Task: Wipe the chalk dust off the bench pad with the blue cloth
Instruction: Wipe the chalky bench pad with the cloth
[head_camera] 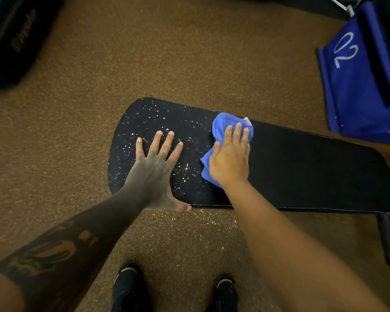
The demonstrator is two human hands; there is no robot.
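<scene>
Spanning brown floor (189,52), bench pad (302,165) — chalk dust (144,118) leftward; right fingers (237,131) press blue cloth (221,123), left fingers (154,143) splayed.

"02" on blue bag (356,86)

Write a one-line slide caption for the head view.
Right hand presses the blue cloth on the bench pad while the left hand rests flat amid chalk dust.

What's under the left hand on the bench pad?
The left hand lies flat on the bench pad, chalk dust speckled all around it. Whether dust lies beneath the palm cannot be seen; the hand covers it.
</scene>
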